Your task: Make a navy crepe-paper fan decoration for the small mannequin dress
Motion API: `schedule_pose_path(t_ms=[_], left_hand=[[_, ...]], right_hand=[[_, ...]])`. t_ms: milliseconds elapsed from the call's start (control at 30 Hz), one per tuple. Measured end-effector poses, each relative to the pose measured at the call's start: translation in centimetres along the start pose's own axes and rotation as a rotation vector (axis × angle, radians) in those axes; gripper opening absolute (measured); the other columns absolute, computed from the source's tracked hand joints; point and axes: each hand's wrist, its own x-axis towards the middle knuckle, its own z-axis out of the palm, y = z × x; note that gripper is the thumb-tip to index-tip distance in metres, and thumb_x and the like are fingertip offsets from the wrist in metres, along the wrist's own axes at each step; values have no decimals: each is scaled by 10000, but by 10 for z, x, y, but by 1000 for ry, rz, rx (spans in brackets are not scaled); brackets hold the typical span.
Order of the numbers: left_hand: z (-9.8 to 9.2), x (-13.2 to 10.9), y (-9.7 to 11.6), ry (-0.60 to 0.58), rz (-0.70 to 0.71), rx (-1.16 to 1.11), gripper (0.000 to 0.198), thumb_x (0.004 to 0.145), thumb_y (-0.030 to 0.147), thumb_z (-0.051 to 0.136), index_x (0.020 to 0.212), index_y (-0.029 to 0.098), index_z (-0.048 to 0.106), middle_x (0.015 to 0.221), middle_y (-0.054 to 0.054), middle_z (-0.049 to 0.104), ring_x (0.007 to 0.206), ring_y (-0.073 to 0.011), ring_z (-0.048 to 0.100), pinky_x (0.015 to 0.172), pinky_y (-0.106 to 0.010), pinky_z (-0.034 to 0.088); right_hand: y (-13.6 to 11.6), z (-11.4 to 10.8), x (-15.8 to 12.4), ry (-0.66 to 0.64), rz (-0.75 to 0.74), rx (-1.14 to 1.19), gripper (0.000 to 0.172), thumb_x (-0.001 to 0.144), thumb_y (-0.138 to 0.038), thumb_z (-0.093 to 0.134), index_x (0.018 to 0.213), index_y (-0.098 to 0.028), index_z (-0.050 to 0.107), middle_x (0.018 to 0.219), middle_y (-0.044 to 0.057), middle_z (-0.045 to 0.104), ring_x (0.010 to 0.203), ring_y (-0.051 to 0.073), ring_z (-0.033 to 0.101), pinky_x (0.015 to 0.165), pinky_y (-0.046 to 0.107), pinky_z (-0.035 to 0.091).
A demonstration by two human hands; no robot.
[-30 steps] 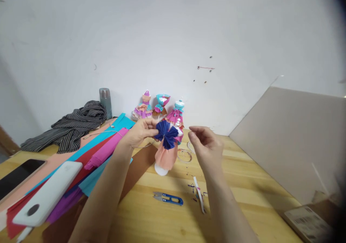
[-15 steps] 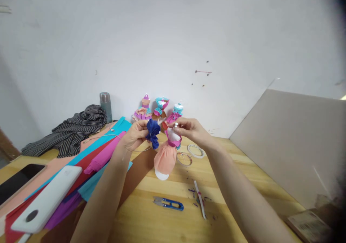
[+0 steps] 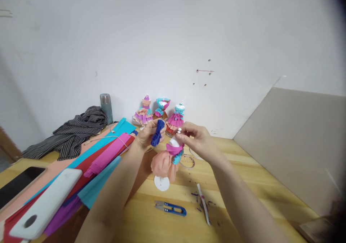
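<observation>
My left hand (image 3: 148, 132) pinches a gathered dark blue paper piece (image 3: 158, 132). To its right, my right hand (image 3: 195, 136) grips the white mannequin figure (image 3: 175, 142) near its knobbed top. The figure is tilted, with its round white base (image 3: 161, 184) showing below. It wears a peach paper skirt (image 3: 164, 164), a magenta band (image 3: 174, 149) and a teal ruffle (image 3: 177, 157) at the right side. The blue piece is held just up and left of the figure's shoulder.
Blue thread snips (image 3: 171, 208) and a white strip (image 3: 203, 204) with scraps lie in front. Tape rings (image 3: 187, 161) sit behind. Coloured paper (image 3: 108, 154), a white device (image 3: 45, 203), and a phone (image 3: 18, 185) are left. Dressed figures (image 3: 143, 113) stand at the wall.
The blue piece has turned and moved slightly right, nearer the figure. The figure has tilted and turned, so more of its base and teal ruffle shows.
</observation>
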Motion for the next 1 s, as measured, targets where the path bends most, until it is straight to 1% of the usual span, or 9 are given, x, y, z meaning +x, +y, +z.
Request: schedule_pose_path(t_ms=[133,267,400,500,600,733,867,933,1000], left_hand=[[3,9,-8,-12,-38,-10,348,751,504,705,916,199,672,502,57,438,357,-74,379,390,-228,344],[2,16,-11,-19,-68,-15,365,784,488,675,1007,199,681,477,60,415,347,-73,363,397,-232,325],[-6,22,-12,-17,-105,-19,344,832,465,654,993,162,670,511,64,446,362,-55,368,421,-222,370],[-17,29,-15,9,-162,-2,313,919,407,588,1089,146,629,809,-11,633,608,-110,589,599,-275,530],[-25,35,-19,48,-235,35,341,937,346,582,1218,154,576,1199,-98,614,999,-212,635,831,-412,563],[-27,38,-17,78,-302,85,359,933,340,588,1246,165,565,1243,-99,597,1051,-227,621,877,-442,549],[-24,35,1,88,-291,138,368,920,445,576,1030,104,658,965,-107,692,778,-196,668,675,-343,564],[-20,33,13,126,-228,156,455,874,544,588,887,101,688,799,-109,711,631,-185,658,585,-311,543],[-12,29,25,180,-131,155,475,812,607,630,890,144,697,799,-81,729,663,-190,680,627,-311,562]], right_hand=[[-1,-8,-3,-21,-51,11,240,819,-374,603,739,-159,674,693,36,618,639,158,538,583,298,417],[6,-16,9,65,-61,38,244,860,-362,584,887,-165,726,780,54,693,691,178,609,604,305,459],[15,-21,37,-6,-308,6,310,803,-246,685,1111,-224,712,1052,83,723,992,240,639,875,419,495],[16,-23,59,-117,-428,-2,412,786,-198,715,1191,-274,688,1203,86,669,1178,254,569,1007,478,449],[13,-19,77,-303,-471,77,392,787,-193,710,1170,-274,699,1271,80,625,1248,243,526,1002,452,477],[8,-11,89,-489,-368,168,108,750,-188,717,851,-198,754,1005,67,722,1090,231,622,999,429,472],[10,-9,89,-386,-42,355,164,689,-297,752,754,-156,699,729,32,693,700,176,652,695,338,541],[14,-10,87,-302,33,377,203,659,-324,763,689,-152,661,635,8,655,586,145,603,602,302,508],[18,-11,85,-234,54,369,208,659,-328,751,657,-155,636,594,-8,629,557,131,577,585,291,487]])
